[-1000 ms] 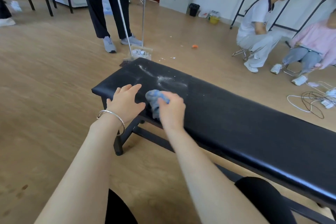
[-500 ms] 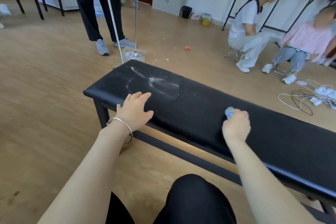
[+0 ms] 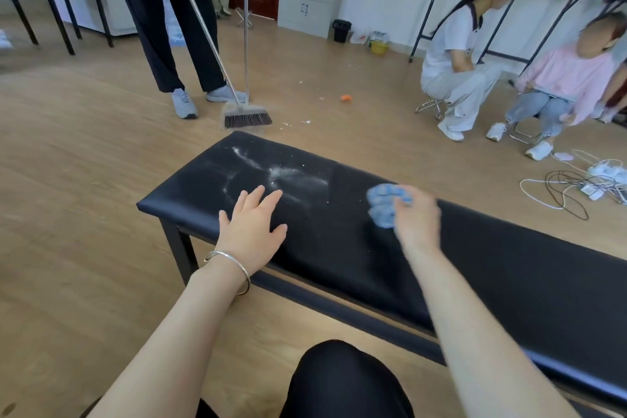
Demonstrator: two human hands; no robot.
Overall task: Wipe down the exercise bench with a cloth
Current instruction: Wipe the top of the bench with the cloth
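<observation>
A long black padded bench [image 3: 492,268] runs from the middle left to the lower right. White powdery dust [image 3: 281,173] streaks its left end. My left hand [image 3: 252,231] lies flat and open on the bench's near edge, just below the dust, a silver bangle on the wrist. My right hand [image 3: 415,217] is closed on a crumpled blue cloth [image 3: 383,202], which presses on the bench top to the right of the dust.
A standing person [image 3: 176,17] holds a broom [image 3: 247,117] and a second long handle just beyond the bench's far left end. Two people [image 3: 454,54] crouch at the right. Cables and a power strip [image 3: 583,183] lie on the wooden floor. My knee [image 3: 342,380] is below the bench.
My right hand has swept the cloth right along the bench, then back left and toward the far side. My left hand stays flat on the near edge. The broom has come closer to the bench.
</observation>
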